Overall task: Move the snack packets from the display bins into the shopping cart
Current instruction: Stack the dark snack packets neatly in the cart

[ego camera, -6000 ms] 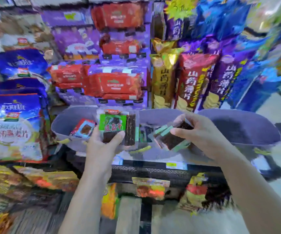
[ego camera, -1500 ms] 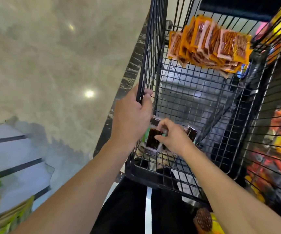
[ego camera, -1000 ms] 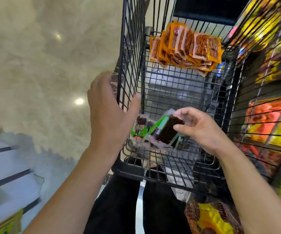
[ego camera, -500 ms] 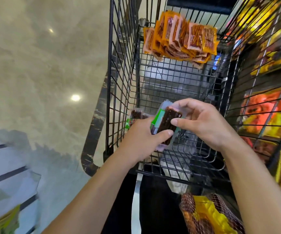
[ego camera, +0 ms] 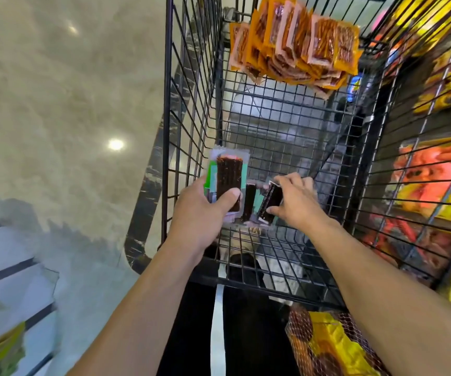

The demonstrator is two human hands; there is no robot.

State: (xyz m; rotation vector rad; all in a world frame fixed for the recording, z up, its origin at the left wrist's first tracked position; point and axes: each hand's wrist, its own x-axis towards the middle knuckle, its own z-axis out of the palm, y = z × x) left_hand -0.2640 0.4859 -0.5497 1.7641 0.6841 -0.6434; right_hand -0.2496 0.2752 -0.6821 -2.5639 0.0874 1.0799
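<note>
Our left hand (ego camera: 205, 213) grips a flat glossy snack packet (ego camera: 228, 175) (dark brown slab, green edge); our right hand (ego camera: 299, 206) fingers (ego camera: 286, 182) pinch a second packet (ego camera: 272, 203) inside the black wire cart (ego camera: 192, 104).

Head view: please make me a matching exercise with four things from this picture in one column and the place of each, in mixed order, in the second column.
Things
1. green-edged packet
2. small dark packet
3. orange packets
4. yellow net bag

Places
A. heaped at the far end of the shopping cart
B. gripped by the left hand
C. at the picture's lower edge
D. pinched by the right hand

Pairs: 1-B, 2-D, 3-A, 4-C
</note>
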